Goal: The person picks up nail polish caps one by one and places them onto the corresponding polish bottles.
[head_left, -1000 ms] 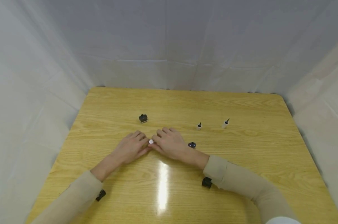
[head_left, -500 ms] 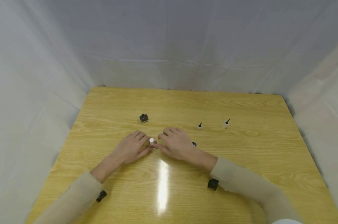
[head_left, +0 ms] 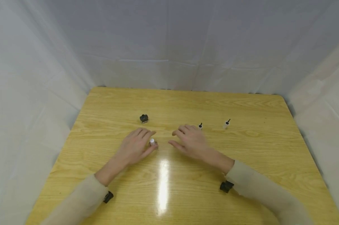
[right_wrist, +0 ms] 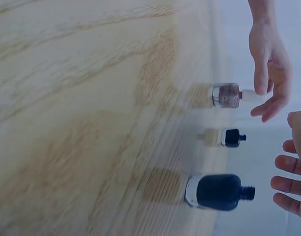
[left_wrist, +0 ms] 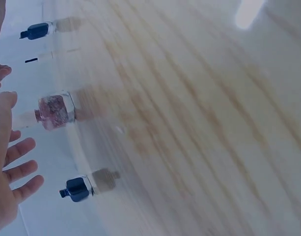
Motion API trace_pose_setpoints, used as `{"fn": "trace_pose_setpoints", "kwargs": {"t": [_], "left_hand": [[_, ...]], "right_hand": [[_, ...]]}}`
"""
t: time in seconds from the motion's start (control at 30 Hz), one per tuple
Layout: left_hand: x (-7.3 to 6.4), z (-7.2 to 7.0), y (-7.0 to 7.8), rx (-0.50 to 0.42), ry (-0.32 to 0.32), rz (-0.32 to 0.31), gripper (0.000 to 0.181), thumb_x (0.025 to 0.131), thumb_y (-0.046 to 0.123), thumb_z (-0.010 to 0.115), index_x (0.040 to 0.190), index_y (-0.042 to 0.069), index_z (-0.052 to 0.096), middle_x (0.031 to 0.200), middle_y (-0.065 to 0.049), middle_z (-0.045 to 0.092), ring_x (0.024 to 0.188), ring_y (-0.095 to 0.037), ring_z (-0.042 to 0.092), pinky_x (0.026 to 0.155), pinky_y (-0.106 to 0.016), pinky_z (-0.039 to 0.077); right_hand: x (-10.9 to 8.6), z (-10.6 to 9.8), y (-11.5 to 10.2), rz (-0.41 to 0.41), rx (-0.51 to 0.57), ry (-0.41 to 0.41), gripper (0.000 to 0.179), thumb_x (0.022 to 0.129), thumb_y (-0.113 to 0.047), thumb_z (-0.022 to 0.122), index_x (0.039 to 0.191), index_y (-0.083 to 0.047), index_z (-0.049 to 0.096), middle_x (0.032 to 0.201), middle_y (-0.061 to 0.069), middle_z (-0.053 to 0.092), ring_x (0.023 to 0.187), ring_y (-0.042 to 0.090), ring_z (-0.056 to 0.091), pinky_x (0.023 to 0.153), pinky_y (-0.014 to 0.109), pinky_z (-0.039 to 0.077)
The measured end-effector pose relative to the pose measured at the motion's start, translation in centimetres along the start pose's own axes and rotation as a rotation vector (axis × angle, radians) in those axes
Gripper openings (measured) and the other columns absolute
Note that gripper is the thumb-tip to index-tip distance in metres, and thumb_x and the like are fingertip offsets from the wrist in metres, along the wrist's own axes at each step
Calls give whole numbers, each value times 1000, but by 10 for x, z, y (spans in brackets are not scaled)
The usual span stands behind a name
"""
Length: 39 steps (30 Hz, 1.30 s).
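Observation:
A pink glitter nail polish bottle point(head_left: 154, 144) with a white cap stands upright mid-table. My left hand point(head_left: 134, 146) is just left of it, thumb and fingers spread apart around the cap's level. In the left wrist view the pink bottle point(left_wrist: 54, 112) shows beside those loose fingers. To the right, my right hand point(head_left: 192, 141) hovers with relaxed fingers and holds nothing. A dark nail polish bottle point(head_left: 144, 118) without a cap stands behind the left hand. Another uncapped dark bottle point(right_wrist: 219, 191) appears large in the right wrist view; from the head it is hidden by the right hand.
Two white caps with black brushes pointing up stand at the back right: one cap point(head_left: 200, 126) close behind the right hand, the other cap point(head_left: 226, 124) farther right. The wooden table point(head_left: 242, 150) ends at pale sheeting point(head_left: 186, 47) on the back and sides.
Both hands were at the pink bottle. The right hand has let go and moved away to the right; the left hand's fingers have opened away from the bottle, which stays in place.

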<state>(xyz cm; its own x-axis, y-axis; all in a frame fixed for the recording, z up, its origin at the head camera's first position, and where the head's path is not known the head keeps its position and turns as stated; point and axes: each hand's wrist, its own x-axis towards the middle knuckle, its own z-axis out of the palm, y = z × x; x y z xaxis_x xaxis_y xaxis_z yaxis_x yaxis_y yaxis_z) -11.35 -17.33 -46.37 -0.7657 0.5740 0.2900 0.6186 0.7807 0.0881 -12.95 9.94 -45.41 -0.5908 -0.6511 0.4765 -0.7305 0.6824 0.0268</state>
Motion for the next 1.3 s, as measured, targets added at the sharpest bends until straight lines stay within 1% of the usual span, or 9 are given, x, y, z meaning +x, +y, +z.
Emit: {"fn": "trace_pose_setpoints", "kwargs": {"t": [0.23,0.4,0.53,0.63,0.77,0.97,1.13,1.23,1.3], "left_hand": [[10,1,12,24,73,57,55,97,46,71,133,5,67,122,-12,75,117,-30,70,105,-46,59],[16,3,20,24,121,99,56,99,49,67,132,4,68,121,-11,76,116,-30,70,105,-45,59],[21,5,26,37,132,120,56,100,51,64,133,6,67,122,-10,75,117,-29,69,105,-43,59],[23,7,31,52,133,129,56,99,52,65,133,7,67,123,-10,74,117,-27,68,106,-42,58],[27,9,38,50,130,138,57,98,52,67,135,8,66,124,-9,74,119,-27,68,107,-42,58],[32,10,48,34,120,151,57,97,51,69,135,9,66,125,-9,74,120,-27,68,106,-41,58],[36,15,54,15,92,143,56,99,52,67,136,9,65,125,-8,74,122,-27,67,109,-42,57],[39,16,59,-7,48,128,57,101,52,64,138,10,64,129,-8,73,125,-27,66,112,-43,55],[41,18,63,-26,15,121,57,102,52,63,140,10,63,131,-8,72,126,-26,65,114,-43,54]], "right_hand": [[-16,-10,17,-24,41,44,43,89,-50,80,109,-12,75,96,3,74,88,21,70,81,36,63],[-29,-14,28,-28,72,85,46,96,-55,72,108,-11,74,95,5,73,83,23,69,76,37,63],[-38,-18,35,-24,55,111,53,101,-60,61,106,-9,75,95,6,74,81,23,71,79,39,64],[-44,-20,39,-11,54,126,56,104,-61,55,105,-8,75,95,7,75,82,24,72,84,42,65],[-53,-22,44,12,60,145,59,105,-62,51,104,-8,74,96,9,76,86,26,73,84,45,65],[-67,-23,53,56,67,152,65,107,-64,43,104,-7,74,94,9,75,85,27,74,77,43,65],[-78,-22,61,119,86,135,62,105,-63,48,105,-7,75,93,9,75,83,27,71,72,42,63],[-86,-22,68,152,96,143,60,104,-62,53,104,-6,75,92,9,75,81,26,70,68,41,62],[-91,-22,73,171,94,150,60,104,-62,52,103,-6,75,91,9,74,80,25,69,67,40,61]]}}
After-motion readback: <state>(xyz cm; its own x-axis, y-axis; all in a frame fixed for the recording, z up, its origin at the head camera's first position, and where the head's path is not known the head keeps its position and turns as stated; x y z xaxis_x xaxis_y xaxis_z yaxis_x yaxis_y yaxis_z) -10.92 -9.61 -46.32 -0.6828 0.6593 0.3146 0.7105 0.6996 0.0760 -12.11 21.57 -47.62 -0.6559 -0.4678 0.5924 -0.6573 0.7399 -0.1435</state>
